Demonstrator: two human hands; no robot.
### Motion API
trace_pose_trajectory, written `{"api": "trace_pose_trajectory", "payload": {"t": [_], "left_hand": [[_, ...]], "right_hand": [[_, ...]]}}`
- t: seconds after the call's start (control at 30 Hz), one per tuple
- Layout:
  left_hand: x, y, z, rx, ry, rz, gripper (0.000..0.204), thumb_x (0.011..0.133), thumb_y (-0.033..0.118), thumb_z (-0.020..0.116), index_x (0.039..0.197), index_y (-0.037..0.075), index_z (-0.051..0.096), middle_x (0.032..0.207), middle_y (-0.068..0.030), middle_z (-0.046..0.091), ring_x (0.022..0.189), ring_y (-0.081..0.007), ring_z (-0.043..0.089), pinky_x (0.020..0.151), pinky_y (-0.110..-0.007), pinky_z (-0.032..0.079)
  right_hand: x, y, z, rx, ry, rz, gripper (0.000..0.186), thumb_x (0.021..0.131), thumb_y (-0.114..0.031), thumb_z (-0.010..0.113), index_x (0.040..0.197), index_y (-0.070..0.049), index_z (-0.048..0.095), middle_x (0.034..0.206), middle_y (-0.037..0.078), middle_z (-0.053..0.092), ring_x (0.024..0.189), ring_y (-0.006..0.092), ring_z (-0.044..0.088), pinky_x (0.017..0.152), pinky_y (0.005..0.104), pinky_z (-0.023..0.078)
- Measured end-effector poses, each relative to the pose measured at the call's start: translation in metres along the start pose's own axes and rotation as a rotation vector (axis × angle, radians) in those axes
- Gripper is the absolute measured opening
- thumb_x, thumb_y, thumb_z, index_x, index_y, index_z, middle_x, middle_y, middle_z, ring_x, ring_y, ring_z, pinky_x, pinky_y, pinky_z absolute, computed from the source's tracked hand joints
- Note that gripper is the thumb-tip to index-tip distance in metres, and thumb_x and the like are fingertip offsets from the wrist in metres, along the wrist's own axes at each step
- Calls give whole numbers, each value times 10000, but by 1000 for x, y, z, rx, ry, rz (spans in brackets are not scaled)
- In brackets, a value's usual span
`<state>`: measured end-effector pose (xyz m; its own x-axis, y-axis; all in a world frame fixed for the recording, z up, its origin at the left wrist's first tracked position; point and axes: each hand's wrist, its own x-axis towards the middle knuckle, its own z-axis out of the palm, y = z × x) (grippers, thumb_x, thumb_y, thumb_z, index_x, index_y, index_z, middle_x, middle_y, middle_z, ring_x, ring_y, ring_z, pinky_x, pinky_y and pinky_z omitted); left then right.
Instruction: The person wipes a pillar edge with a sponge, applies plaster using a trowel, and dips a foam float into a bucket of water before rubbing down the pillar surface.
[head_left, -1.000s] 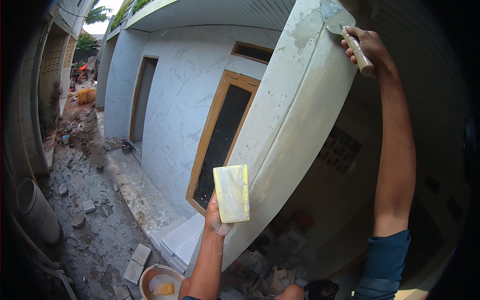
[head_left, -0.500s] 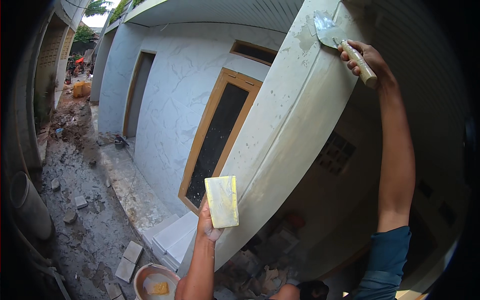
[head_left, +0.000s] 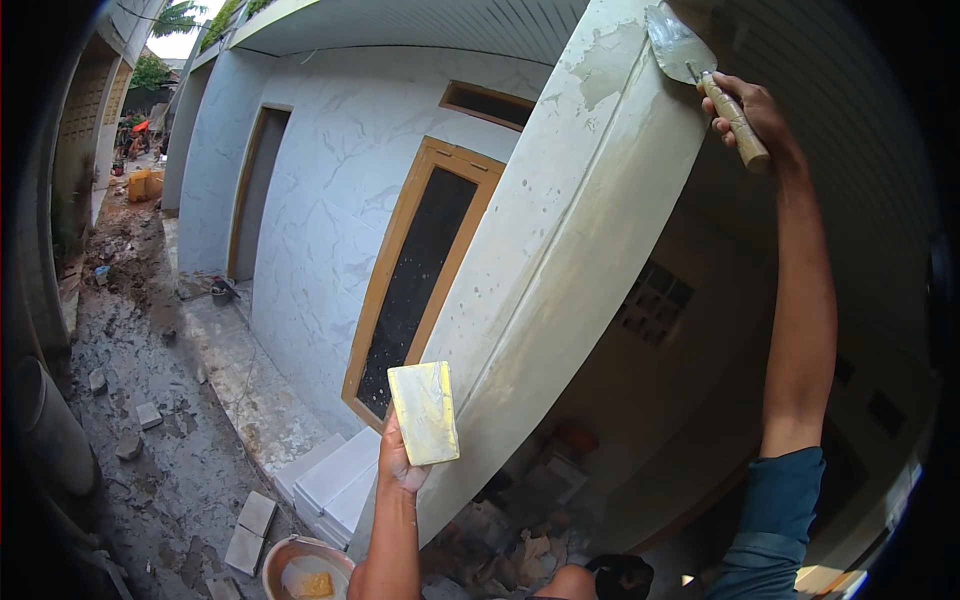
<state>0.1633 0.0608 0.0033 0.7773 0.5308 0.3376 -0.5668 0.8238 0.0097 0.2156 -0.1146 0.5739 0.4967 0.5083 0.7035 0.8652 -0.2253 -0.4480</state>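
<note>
Head view: right hand [head_left: 752, 108], one, fingers wrapped round one wooden-handled trowel [head_left: 683, 50], blade at the upper end of one plastered column [head_left: 560, 250], contact unclear. Left hand [head_left: 398, 462], one, fingers gripping one smeared, yellow-edged rectangular block [head_left: 423, 413], overlapping the column's lower left edge in view. Open air between hands. Column's right edge borders dark interior [head_left: 670, 380]. Below: one bucket [head_left: 300, 542], one yellow sponge [head_left: 313, 584] inside.

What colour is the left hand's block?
The block is yellow with whitish smears, best seen in the head view.

Tilted trowel [head_left: 684, 48], smeared yellow-edged block [head_left: 424, 413]
</note>
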Motion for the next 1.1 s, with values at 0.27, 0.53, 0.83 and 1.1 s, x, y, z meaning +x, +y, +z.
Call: {"api": "trace_pose_trajectory", "payload": {"t": [0.27, 0.53, 0.83, 1.1], "left_hand": [[-6, 6, 5, 51, 5, 11, 485, 929, 100, 564, 1401, 82, 453, 1293, -112, 604, 1079, -231, 655, 914, -397, 561], [-9, 10, -7, 56, 26, 17, 469, 942, 94, 533, 1403, 73, 445, 1279, -113, 610, 1072, -234, 658, 914, -397, 560], [-12, 10, -2, 63, 79, 64, 360, 957, 116, 472, 1306, 43, 514, 1214, -142, 642, 1030, -269, 674, 898, -427, 568], [-10, 10, -4, 97, 63, 80, 365, 963, 118, 468, 1318, 44, 508, 1221, -139, 638, 1026, -262, 674, 885, -416, 572]], "right_hand": [[-21, 26, 5, 262, -343, 163, 355, 1047, -293, 397, 1157, 14, 535, 784, 16, 573, 477, 33, 522, 363, 165, 498], [-94, 64, 59, 223, -551, 397, 344, 1014, -273, 481, 1108, 47, 563, 738, 46, 595, 443, 71, 556, 325, 214, 459], [-129, 77, 56, 62, -327, 177, 328, 1011, -276, 471, 1069, 20, 598, 727, 36, 594, 450, 68, 538, 354, 211, 453], [-137, 77, 56, -123, -509, 318, 285, 987, -272, 504, 913, -10, 587, 698, 46, 596, 436, 73, 535, 343, 224, 436]]}}
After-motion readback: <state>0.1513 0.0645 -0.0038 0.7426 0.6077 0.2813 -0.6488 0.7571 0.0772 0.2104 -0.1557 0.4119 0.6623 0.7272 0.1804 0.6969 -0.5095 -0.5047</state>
